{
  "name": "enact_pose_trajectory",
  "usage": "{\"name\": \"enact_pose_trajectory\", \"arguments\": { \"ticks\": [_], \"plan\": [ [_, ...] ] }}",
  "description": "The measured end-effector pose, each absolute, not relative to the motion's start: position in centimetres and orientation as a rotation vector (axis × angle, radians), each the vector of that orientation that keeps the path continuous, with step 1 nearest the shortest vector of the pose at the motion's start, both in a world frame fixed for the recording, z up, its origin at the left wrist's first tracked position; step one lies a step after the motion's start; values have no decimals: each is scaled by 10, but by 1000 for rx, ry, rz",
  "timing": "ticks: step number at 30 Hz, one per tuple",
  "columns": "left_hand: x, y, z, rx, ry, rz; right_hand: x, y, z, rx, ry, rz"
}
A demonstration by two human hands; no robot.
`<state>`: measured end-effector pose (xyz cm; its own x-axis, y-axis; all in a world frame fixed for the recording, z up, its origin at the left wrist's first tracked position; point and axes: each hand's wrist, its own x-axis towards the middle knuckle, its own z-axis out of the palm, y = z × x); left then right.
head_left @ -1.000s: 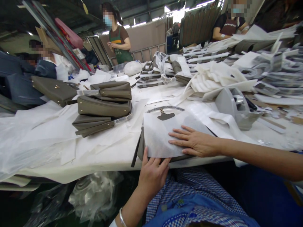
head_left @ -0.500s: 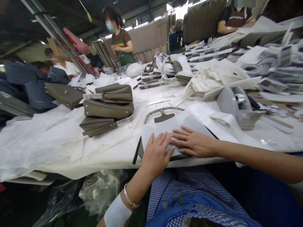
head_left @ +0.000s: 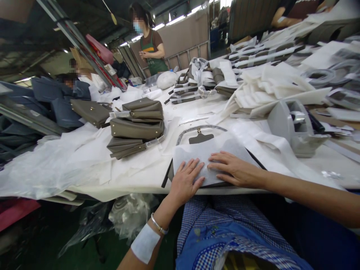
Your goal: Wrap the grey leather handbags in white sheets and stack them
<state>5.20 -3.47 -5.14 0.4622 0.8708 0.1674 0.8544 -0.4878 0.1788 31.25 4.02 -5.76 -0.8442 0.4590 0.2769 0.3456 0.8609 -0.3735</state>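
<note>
A dark grey-green handbag lies flat at the table's near edge, mostly covered by a white paper sheet. Beyond the sheet show its wrapped handle and a closing tab with a gold-coloured fitting. My left hand rests flat on the left part of the sheet, fingers stretched forward and apart. On the right part lies my right hand, its fingers spread and pointing left. Neither hand grips anything, and a small gap separates them.
Several similar bags are stacked to the left. A grey tape dispenser stands to the right, before a pile of white foam sheets. Thin white wrapping covers the far left. Across the table stands a co-worker.
My hands have drawn apart from each other on the paper; their fingertips were close together before. The camera view has shifted slightly, so the table's things appear farther right.
</note>
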Motion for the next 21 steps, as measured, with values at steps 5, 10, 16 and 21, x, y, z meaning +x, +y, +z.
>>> {"name": "enact_pose_trajectory", "arguments": {
  "ticks": [5,10,16,21],
  "plan": [
    [51,-36,-54,2635,1545,381,310,40,-57,-555,-2703,393],
    [52,-36,-52,2626,1546,368,311,39,-55,-526,-2720,409],
    [53,-37,-50,2652,1567,340,312,37,-55,-534,-2665,405],
    [56,-36,-45,2679,1581,239,310,36,-57,-506,-2703,360]
  ]
}}
